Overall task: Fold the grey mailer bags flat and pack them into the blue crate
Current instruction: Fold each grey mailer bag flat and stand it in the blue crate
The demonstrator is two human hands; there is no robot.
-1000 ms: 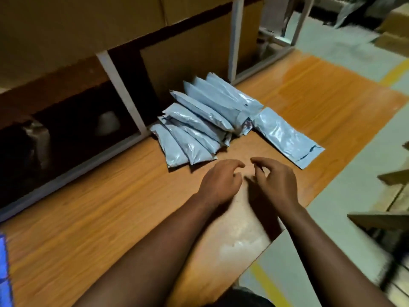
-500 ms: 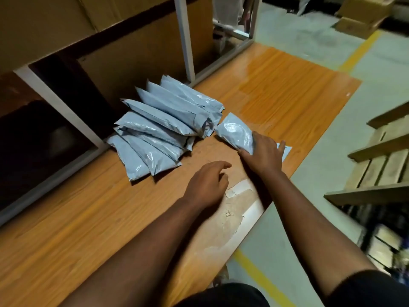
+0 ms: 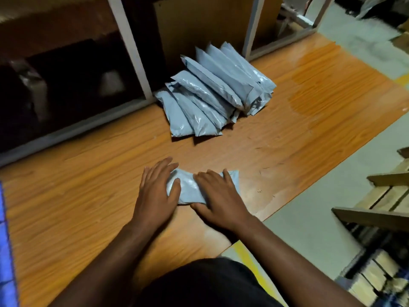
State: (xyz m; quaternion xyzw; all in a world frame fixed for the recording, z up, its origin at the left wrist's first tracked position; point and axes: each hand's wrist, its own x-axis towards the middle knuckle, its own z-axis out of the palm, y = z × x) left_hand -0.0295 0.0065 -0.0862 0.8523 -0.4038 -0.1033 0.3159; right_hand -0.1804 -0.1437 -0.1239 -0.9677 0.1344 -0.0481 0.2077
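Mailer bag lies pressed under both flat, open-fingered grips: left hand, right hand.

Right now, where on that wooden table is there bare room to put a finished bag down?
Bare wood lies between the pile of bags and the bag under both hands, left hand and right hand. More lies left of the left hand, toward the blue crate. It is crowded along the shelf frame, where the pile sits.
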